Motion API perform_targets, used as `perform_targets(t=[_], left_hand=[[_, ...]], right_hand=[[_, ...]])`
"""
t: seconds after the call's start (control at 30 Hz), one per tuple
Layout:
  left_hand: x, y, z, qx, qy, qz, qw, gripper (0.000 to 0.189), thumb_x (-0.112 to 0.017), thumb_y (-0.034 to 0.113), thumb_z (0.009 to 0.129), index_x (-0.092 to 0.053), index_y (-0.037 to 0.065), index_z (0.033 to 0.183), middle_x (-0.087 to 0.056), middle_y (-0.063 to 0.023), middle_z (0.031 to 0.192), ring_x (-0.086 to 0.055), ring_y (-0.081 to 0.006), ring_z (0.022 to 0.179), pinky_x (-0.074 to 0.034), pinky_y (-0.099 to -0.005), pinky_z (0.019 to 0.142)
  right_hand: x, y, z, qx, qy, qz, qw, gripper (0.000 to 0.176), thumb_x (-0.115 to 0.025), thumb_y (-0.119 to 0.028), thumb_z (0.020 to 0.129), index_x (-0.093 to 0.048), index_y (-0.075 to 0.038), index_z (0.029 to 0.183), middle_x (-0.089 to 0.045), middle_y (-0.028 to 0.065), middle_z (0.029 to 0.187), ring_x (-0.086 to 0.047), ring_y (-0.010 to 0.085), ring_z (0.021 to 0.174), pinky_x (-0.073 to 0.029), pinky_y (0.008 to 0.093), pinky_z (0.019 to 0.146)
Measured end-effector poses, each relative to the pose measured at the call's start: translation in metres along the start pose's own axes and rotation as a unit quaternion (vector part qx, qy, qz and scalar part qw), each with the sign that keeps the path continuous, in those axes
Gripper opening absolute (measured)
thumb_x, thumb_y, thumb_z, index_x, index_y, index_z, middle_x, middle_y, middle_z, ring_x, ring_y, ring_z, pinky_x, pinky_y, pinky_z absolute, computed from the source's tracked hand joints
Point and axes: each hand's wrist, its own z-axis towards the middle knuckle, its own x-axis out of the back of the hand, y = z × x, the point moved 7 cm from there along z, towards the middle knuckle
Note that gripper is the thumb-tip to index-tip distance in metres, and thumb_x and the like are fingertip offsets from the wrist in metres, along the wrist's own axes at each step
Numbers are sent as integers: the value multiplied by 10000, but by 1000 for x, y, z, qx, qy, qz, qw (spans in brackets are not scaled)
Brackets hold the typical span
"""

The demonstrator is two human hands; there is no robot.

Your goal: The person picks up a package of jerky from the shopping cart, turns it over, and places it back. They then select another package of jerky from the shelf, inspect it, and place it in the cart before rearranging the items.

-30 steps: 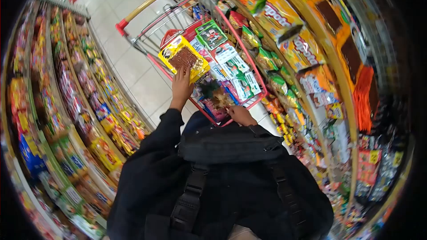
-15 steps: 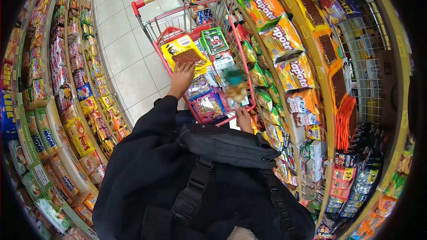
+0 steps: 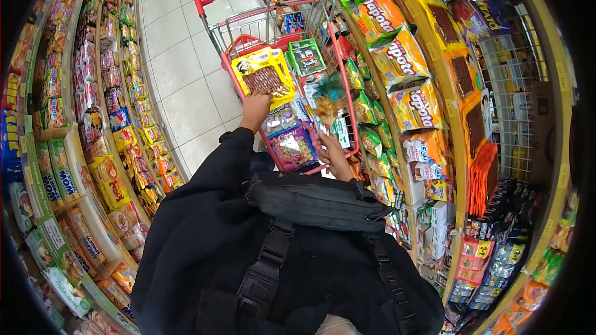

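My left hand (image 3: 256, 110) grips the lower edge of a yellow pack (image 3: 256, 68) with brown sticks showing through its clear front. This pack lies over another yellow pack in a red-framed shopping cart (image 3: 354, 115). My right hand (image 3: 334, 154) is closed round the thin handle of a feather duster (image 3: 329, 102), its teal and tan feathers raised over the cart's right side. Near the duster lies a green and black pack (image 3: 307, 57) marked Jumbo. Below my left hand are a purple candy bag (image 3: 282, 121) and a pink and blue candy bag (image 3: 293, 147).
Shelves of snack packs (image 3: 112, 186) curve along the left. At right, a shelf holds orange and white bags (image 3: 400, 56) close to the cart, with a wire rack (image 3: 512, 93) beyond. Pale floor tiles (image 3: 180, 49) run along the aisle. A black bag (image 3: 316, 205) hangs at my front.
The feather duster and my right hand have risen farther into view. My left fingers, earlier spread on the yellow pack, now curl at its lower edge. The cart sits slightly more to the right.
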Motion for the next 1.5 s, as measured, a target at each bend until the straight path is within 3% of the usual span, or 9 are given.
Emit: perform_targets(t=[0.4,0.6,0.63,0.77,0.9,1.0,1.13,1.3,1.5], left_hand=[[93,123,-71,-389,138,-169,895,344,-691,174,803,-670,114,1140,-625,-51,1215,-554,-244,1172,-424,-401,976],[93,82,-55,-133,118,-392,903,633,-609,395,911,-406,72,1416,-403,-125,1471,-401,-264,1349,-299,-444,1122],[87,67,-55,-32,160,-460,873,662,-579,416,934,-351,74,1454,-385,-126,1487,-399,-260,1350,-293,-442,1129],[45,81,-51,174,-174,-902,354,645,-428,508,991,-310,86,1464,-436,-102,1444,-472,-232,1289,-388,-417,1079],[67,84,-42,211,-133,-880,404,711,-402,617,947,-368,85,1416,-518,-124,1356,-576,-251,1171,-491,-428,972],[73,62,-34,208,-45,-899,382,767,-368,675,920,-383,74,1397,-525,-130,1343,-585,-279,1143,-491,-473,962],[54,41,-40,242,-17,-883,403,795,-315,725,900,-412,99,1381,-535,-120,1331,-597,-264,1100,-499,-454,943],[87,61,-37,190,-18,-902,387,800,-220,689,934,-303,90,1457,-438,-153,1427,-475,-294,1286,-400,-465,1068],[28,46,-48,206,-31,-903,376,849,-225,735,905,-338,84,1438,-498,-134,1361,-524,-270,1217,-402,-455,1060]], right_hand=[[1,-30,-12,50,-49,179,981,403,-502,-461,962,-551,-66,1030,-568,-5,718,-294,22,362,-214,184,301],[16,-55,-22,104,50,134,984,184,-620,-152,876,-596,-60,1033,-620,-9,766,-492,29,450,-296,181,308],[18,-60,-23,122,44,146,981,247,-621,-154,873,-607,-48,1096,-657,3,841,-556,33,495,-326,173,314],[-17,-83,-36,96,27,61,993,163,-622,-140,903,-630,-45,1035,-655,5,818,-586,65,623,-453,212,539],[-13,-107,-28,337,151,-342,864,281,-629,-210,931,-630,27,1082,-664,75,881,-611,131,790,-485,288,724],[10,-97,-31,285,247,-331,865,309,-571,-225,963,-608,23,1145,-653,132,837,-618,200,751,-493,327,736],[-44,-64,-60,464,127,-481,733,315,-496,-221,992,-602,-3,1192,-625,151,755,-583,215,623,-484,339,638],[7,-49,-33,232,227,-363,873,235,-470,-185,983,-606,0,1031,-601,159,667,-640,295,654,-455,404,585],[-37,-43,-60,426,119,-524,728,263,-444,-221,991,-550,-68,1177,-611,258,740,-632,419,725,-470,486,623]])
